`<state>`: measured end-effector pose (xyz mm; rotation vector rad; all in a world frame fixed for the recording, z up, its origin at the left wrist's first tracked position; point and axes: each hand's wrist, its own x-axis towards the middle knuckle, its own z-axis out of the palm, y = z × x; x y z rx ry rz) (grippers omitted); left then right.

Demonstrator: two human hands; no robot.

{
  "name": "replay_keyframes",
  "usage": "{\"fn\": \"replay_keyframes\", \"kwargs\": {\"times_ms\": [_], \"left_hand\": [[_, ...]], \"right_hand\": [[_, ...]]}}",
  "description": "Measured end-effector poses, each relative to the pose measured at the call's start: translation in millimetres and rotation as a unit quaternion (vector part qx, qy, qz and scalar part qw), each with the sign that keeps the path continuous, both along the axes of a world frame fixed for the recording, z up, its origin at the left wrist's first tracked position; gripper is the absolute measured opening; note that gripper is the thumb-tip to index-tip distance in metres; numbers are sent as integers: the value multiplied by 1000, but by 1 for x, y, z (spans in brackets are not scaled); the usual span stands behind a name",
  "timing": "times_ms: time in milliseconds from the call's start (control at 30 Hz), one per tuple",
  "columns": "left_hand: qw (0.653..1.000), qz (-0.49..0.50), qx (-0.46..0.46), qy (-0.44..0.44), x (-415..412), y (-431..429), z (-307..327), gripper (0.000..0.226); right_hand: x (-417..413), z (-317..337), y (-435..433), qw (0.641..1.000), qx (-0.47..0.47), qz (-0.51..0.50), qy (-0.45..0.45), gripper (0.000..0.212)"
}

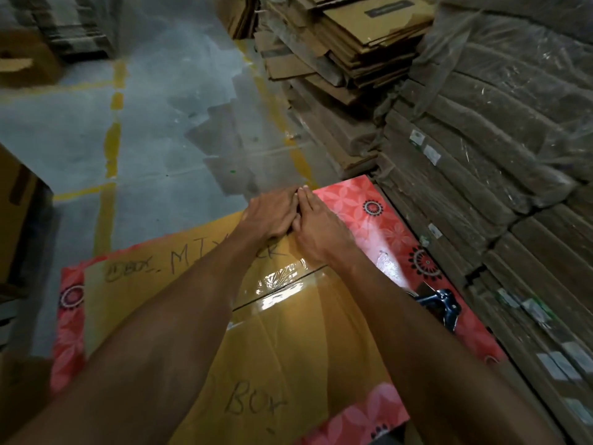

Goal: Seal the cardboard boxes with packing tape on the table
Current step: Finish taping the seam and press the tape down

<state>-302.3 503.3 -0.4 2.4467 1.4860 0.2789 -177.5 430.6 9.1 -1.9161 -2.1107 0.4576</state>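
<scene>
A flat brown cardboard box (282,348) with handwritten words lies on a table with a red flowered cover (378,226). Clear shiny packing tape (282,284) runs along its centre seam. My left hand (272,213) and my right hand (317,226) lie side by side, fingers straight, pressing flat on the far end of the box where the tape runs over the edge. A dark blue tape dispenser (442,306) rests on the cover to the right of the box, partly hidden by my right forearm.
Tall stacks of flattened cardboard (481,155), some wrapped in plastic, stand close along the right side of the table. Beyond the table is grey concrete floor (154,130) with yellow lines. A brown carton (16,194) stands at the left edge.
</scene>
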Motion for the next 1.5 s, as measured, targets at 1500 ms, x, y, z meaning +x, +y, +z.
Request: {"fn": "replay_keyframes", "kwargs": {"times_ms": [1500], "left_hand": [[990, -92, 37, 104, 22, -152, -8, 57]], "right_hand": [[43, -8, -184, 999, -28, -9, -42, 64]]}}
